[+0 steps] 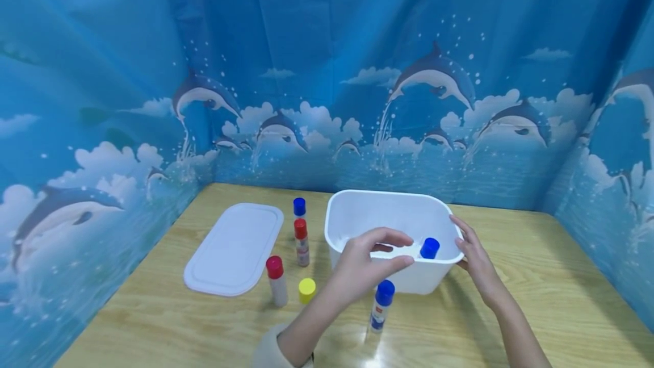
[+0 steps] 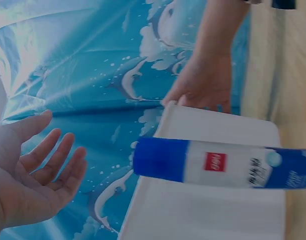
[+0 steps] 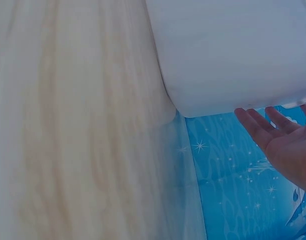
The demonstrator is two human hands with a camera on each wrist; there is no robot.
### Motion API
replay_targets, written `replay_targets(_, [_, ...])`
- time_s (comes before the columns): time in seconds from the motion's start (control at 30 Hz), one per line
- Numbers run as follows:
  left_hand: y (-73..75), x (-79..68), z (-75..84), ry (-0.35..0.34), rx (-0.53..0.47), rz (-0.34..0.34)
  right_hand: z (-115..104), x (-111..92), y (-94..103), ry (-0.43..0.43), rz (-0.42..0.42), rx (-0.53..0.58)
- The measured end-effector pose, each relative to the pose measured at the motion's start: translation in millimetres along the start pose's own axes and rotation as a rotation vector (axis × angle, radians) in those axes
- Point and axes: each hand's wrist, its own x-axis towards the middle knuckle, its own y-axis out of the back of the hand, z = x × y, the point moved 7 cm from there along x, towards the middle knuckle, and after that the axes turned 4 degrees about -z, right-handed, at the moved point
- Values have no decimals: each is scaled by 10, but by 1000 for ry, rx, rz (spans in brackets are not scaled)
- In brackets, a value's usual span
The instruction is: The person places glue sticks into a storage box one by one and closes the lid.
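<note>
Left hand [image 1: 365, 263] is hovering, spread, over the white bin's [image 1: 409, 281] near rim; right hand [image 1: 476, 257] is holding its right rim; blue-capped stick [image 1: 430, 248] is sitting inside between them, second stick [image 1: 380, 308] standing outside.

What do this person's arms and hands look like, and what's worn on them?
The left hand and right hand are both bare, without gloves. A pale, cream-coloured sleeve covers part of the left forearm; in the head view, the visible right forearm is uncovered.
</note>
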Motion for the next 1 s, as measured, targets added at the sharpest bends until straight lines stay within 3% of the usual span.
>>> replay_targets(0.1, [-8,-86,-98,30,18,-16,-3,1,-3,1,-5,22])
replay_targets(0.33, [-70,-212,-297,16,118,-43,12,3,7,-13,-7,7])
replay_targets(0.47, [-76,-279,-419,57,97,-26,3,5,3,-6,-9,18])
replay_targets(0.6, [-76,-337,-492,43,70,-17,0,4,0,-7,-14,28])
replay_targets(0.7, [-82,-363,-533,24,62,-26,5,2,4,-14,-16,25])
replay_targets(1.0, [-121,-377,-648,55,25,-66,7,4,0,-21,-13,30])
